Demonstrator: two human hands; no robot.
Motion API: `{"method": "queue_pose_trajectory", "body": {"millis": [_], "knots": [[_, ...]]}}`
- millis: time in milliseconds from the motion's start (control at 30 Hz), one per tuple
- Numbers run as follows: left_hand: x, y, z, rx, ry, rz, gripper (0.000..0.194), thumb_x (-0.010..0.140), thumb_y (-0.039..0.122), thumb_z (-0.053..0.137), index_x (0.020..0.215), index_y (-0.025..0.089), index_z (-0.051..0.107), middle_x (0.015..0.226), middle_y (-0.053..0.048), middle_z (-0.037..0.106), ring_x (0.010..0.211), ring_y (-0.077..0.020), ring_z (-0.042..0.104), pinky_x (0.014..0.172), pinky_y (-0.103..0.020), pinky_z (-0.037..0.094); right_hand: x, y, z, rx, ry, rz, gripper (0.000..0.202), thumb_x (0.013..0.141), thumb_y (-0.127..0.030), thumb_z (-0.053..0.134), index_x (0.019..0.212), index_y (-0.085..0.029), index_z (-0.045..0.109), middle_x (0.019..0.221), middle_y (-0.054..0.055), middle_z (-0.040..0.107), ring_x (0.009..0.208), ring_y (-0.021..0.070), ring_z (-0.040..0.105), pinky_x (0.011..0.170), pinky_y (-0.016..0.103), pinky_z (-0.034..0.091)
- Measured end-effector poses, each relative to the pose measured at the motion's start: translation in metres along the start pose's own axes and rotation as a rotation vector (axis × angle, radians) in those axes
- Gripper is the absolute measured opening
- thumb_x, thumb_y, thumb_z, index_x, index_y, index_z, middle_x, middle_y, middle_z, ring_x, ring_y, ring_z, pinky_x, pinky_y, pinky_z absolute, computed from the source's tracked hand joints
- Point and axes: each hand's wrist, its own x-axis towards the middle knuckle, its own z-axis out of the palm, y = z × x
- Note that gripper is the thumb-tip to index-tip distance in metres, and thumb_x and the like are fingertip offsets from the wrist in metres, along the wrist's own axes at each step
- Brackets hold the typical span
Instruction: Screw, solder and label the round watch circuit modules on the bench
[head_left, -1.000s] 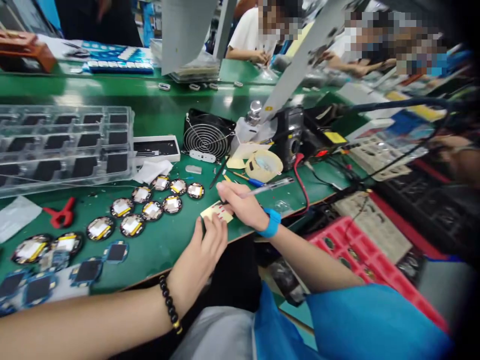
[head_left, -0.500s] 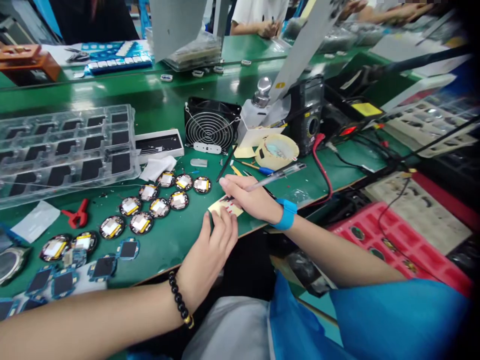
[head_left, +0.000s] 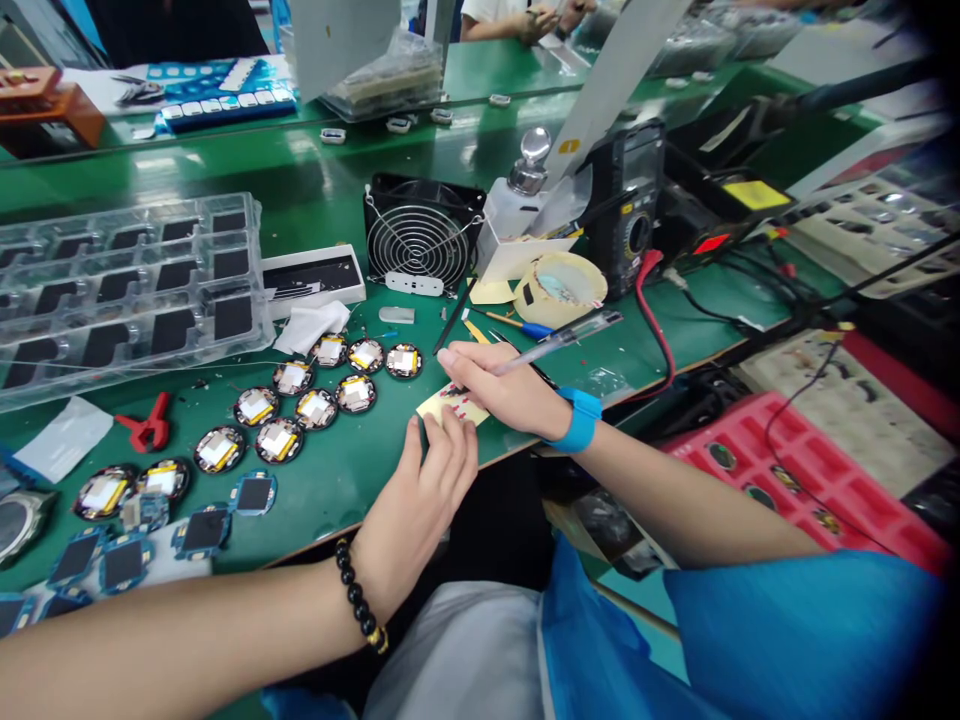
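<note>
**Pen stays at the marked paper; only its slant and the view shift**

A small yellow paper [head_left: 432, 405] lies on the green surface [head_left: 341, 505], just in from the front edge. It bears red marks too small to read. Against a second ago, the paper keeps its place and the pen [head_left: 562, 340] leans slightly more upright, so the work on the paper seems unbroken.

The right hand [head_left: 514, 395] has its fingers closed round the pen, whose lower end points at the marks; whether it touches the paper I cannot tell. The left hand [head_left: 416, 495] grasps nothing: its fingers rest, loosely extended, on the paper's near side, apparently keeping it steady.

Beyond the paper, away from the front edge, lie a blue-handled tool [head_left: 536, 331] and a tape roll [head_left: 566, 313], with a fan [head_left: 420, 240] behind. Round modules [head_left: 256, 406] spread leftward across the surface, seemingly unmoved, to a red clamp [head_left: 150, 430] and a clear tray [head_left: 259, 305]. A round case [head_left: 16, 525], out of sight a second ago, shows near the front left, probably because the view has swung.
</note>
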Motion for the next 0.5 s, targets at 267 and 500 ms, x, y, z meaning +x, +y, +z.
{"method": "queue_pose_trajectory", "body": {"millis": [267,500], "knots": [[-0.0011,0.0003,-0.0010,0.008,-0.007,-0.001,0.060,0.099,0.015,0.035,0.158,0.007,0.048,0.155,-0.021,0.057,0.136,-0.0288,0.061,0.116,-0.045,0.053,-0.0008,-0.0012,-0.0005,-0.038,0.012,0.009,0.047,0.105,-0.044,0.045,0.064,-0.022,0.037,0.061,-0.004,0.037,0.060,0.0119,0.034,0.059,0.031,0.029],[-0.0010,0.0004,0.0001,-0.010,0.002,-0.001,0.061,0.099,0.018,0.039,0.158,0.005,0.047,0.154,-0.022,0.057,0.135,-0.0307,0.061,0.116,-0.046,0.054,-0.0004,-0.0016,-0.0004,0.027,0.033,0.031,0.047,0.106,-0.043,0.046,0.064,-0.022,0.039,0.060,-0.004,0.038,0.060,0.0121,0.036,0.060,0.031,0.030]]}}
